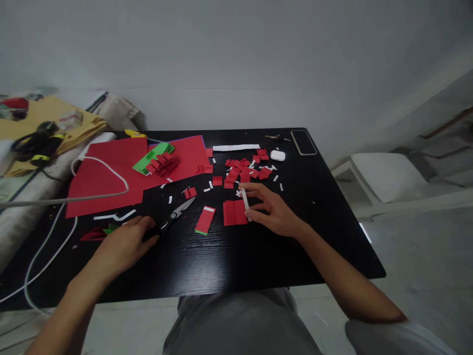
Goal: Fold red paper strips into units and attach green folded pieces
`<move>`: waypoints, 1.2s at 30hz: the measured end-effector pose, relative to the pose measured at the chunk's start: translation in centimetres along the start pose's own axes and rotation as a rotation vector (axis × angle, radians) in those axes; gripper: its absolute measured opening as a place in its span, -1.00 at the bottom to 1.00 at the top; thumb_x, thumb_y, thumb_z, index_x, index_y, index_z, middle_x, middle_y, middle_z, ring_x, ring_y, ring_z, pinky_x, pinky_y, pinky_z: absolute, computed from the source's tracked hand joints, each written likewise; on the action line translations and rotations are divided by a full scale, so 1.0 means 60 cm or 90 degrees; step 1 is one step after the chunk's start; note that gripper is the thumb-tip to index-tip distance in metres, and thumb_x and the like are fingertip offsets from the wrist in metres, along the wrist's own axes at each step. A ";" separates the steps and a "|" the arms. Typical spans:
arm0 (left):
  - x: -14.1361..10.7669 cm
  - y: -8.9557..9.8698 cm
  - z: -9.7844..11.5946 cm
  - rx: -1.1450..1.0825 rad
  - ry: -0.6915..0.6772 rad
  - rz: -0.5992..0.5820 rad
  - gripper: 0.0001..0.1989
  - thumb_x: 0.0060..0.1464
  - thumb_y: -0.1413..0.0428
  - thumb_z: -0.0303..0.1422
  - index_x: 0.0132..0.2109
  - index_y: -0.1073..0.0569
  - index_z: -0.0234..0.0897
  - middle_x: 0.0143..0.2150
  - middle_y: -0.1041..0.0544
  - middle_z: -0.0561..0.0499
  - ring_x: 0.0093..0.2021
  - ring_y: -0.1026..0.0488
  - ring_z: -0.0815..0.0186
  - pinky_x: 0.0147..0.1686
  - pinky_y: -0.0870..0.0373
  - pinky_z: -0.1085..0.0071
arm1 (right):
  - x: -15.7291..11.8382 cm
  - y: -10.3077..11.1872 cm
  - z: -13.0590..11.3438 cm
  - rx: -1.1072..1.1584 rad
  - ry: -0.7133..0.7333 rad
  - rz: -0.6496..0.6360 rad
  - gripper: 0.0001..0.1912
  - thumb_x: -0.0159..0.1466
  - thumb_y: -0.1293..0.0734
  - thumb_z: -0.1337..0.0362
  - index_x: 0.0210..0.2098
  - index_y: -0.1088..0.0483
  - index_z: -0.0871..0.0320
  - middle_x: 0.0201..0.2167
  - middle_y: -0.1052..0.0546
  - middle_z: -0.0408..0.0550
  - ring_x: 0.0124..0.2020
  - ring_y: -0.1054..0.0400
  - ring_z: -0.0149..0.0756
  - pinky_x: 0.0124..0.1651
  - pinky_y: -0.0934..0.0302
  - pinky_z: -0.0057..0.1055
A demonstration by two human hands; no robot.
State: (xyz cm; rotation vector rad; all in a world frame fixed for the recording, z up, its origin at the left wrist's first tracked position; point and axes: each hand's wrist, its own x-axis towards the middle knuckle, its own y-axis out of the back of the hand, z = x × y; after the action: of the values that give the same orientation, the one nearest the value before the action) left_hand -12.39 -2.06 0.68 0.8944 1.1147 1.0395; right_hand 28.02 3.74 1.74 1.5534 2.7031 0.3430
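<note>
My right hand (269, 208) pinches a narrow white strip (245, 198) between thumb and fingers, over the right edge of a creased red card (233, 212). On the left, my left hand (135, 236) has its fingers curled at the dark handle end of the scissors (178, 211), whose blades point away to the upper right. Between the hands lies a small red piece with a white band and a green edge (205, 220). Several small folded red pieces (236, 172) are piled beyond the card, with white scraps among them.
Large red sheets (107, 182), a green folded piece (153, 157) and white cables (111, 196) lie left. A long white strip (236, 147), keys (278, 138), a white case (278, 156) and a phone (303, 142) are at the back. A white chair (377, 177) stands right.
</note>
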 end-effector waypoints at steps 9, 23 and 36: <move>-0.017 0.046 -0.008 -0.161 0.008 -0.022 -0.60 0.07 -0.14 0.07 -0.12 -0.49 -0.11 -0.16 -0.68 -0.08 -0.22 -0.64 -0.04 -0.22 -0.52 0.17 | 0.005 0.001 -0.003 0.097 0.003 -0.043 -0.35 0.24 -0.55 0.22 0.26 -0.35 -0.17 0.34 -0.34 -0.06 0.32 -0.32 -0.07 0.16 -0.50 -0.15; 0.005 0.063 0.112 -0.227 -0.215 0.018 -0.59 0.05 -0.31 -0.04 -0.08 -0.48 -0.20 -0.14 -0.56 -0.02 -0.21 -0.49 0.18 -0.27 -0.42 0.39 | -0.001 -0.004 -0.022 -0.030 0.047 -0.079 -0.20 0.21 -0.57 0.22 0.36 -0.27 -0.24 0.36 -0.34 -0.06 0.33 -0.32 -0.07 0.23 -0.46 -0.10; 0.015 0.075 0.159 -0.055 -0.265 0.047 -0.61 0.22 -0.13 0.05 -0.28 -0.38 -0.19 -0.26 -0.48 -0.03 -0.29 -0.47 0.17 -0.31 -0.34 0.30 | -0.004 0.004 -0.021 0.010 0.050 -0.110 -0.20 0.19 -0.59 0.23 0.35 -0.31 -0.22 0.35 -0.38 -0.05 0.36 -0.31 -0.04 0.34 -0.34 0.03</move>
State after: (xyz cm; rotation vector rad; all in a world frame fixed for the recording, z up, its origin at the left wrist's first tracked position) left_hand -3.85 -0.41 6.75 1.0315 0.6885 0.9016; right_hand 28.21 3.45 3.01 1.3247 2.8789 0.3879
